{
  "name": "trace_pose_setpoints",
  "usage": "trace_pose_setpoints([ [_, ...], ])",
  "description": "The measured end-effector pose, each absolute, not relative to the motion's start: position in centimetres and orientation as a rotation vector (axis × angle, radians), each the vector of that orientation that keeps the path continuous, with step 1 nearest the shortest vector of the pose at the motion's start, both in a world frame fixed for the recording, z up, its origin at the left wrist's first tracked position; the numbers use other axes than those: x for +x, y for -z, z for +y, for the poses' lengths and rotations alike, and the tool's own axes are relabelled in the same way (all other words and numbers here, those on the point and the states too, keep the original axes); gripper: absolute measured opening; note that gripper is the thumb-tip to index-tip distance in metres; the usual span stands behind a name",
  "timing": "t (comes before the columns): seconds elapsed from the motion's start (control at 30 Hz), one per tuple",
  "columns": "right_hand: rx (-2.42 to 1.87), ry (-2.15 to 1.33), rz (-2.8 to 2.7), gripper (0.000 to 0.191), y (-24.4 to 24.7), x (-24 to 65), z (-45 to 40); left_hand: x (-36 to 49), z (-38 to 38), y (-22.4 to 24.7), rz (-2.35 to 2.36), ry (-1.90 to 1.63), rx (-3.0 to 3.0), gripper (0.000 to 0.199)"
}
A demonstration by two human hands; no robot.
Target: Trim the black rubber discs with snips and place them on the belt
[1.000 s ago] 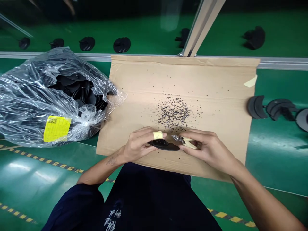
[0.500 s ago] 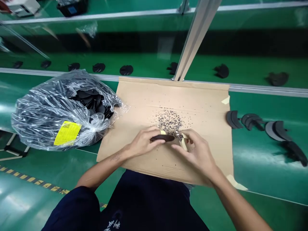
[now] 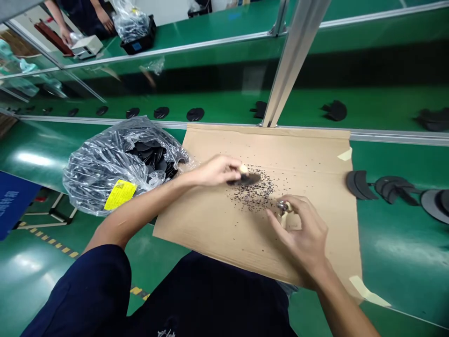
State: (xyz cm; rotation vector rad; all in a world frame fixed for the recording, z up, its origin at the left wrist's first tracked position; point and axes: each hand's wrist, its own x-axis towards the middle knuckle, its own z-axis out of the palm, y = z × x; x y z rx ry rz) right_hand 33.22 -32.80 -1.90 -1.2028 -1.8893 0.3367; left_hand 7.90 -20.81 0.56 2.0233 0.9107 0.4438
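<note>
My left hand (image 3: 220, 171) pinches a thin black plastic piece (image 3: 250, 179), smeared by motion, above the cardboard sheet (image 3: 210, 224). A pale yellow covering shows on one of its fingertips. In my right hand (image 3: 305, 229) are small nippers (image 3: 282, 206) with a shiny metal head; pale yellow parts show beside it, and the fingers partly hide the handles. The two hands are apart. Between and behind them, many tiny black trimmings (image 3: 257, 194) lie scattered on the cardboard.
A clear plastic bag (image 3: 94, 159) full of black pieces stands left of the cardboard. More black pieces (image 3: 393, 187) lie at right, others along the back behind a metal rail (image 3: 400, 135). A metal post (image 3: 293, 61) rises behind. At upper left are a co-worker's hands (image 3: 103, 18).
My left hand has moved away from the nippers, up and forward, with the black piece. My right hand stays low with the nippers. The view has shifted, showing a co-worker at upper left.
</note>
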Motion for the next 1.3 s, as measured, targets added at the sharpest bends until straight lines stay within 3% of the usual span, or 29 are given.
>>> trace_pose_setpoints([
  [0.2, -1.359, -0.411, -1.782, 0.019, 2.7, 38.1, -36.0, 6.7, -7.3, -0.3, 1.736, -0.376, 2.537, 0.030],
  [0.4, -1.501, -0.454, -1.662, 0.024, 4.2, 41.5, -39.6, 8.0, -0.2, 3.1, 1.839, -0.223, 2.508, 0.030],
  [0.67, -1.506, -0.567, -1.636, 0.021, 4.8, 41.9, -38.8, 12.9, 2.2, 4.9, 1.818, -0.182, 2.583, 0.024],
  [0.83, -1.357, -0.615, -1.761, 0.019, 3.9, 40.0, -37.8, 10.6, -1.4, 0.7, 1.771, -0.185, 2.714, 0.023],
  [1.0, -1.329, -0.740, -1.651, 0.012, 3.4, 36.8, -36.4, 5.6, -10.9, -3.7, 1.627, -0.281, 2.835, 0.024],
  [1.17, -1.289, -1.065, -1.518, 0.039, 2.4, 32.2, -34.3, 4.9, -24.6, -3.8, 0.883, -0.343, 3.041, 0.023],
  [1.3, -1.192, -1.362, -1.562, 0.035, 2.0, 29.6, -34.7, 5.7, -31.3, -2.7, 0.699, -0.397, 3.093, 0.020],
])
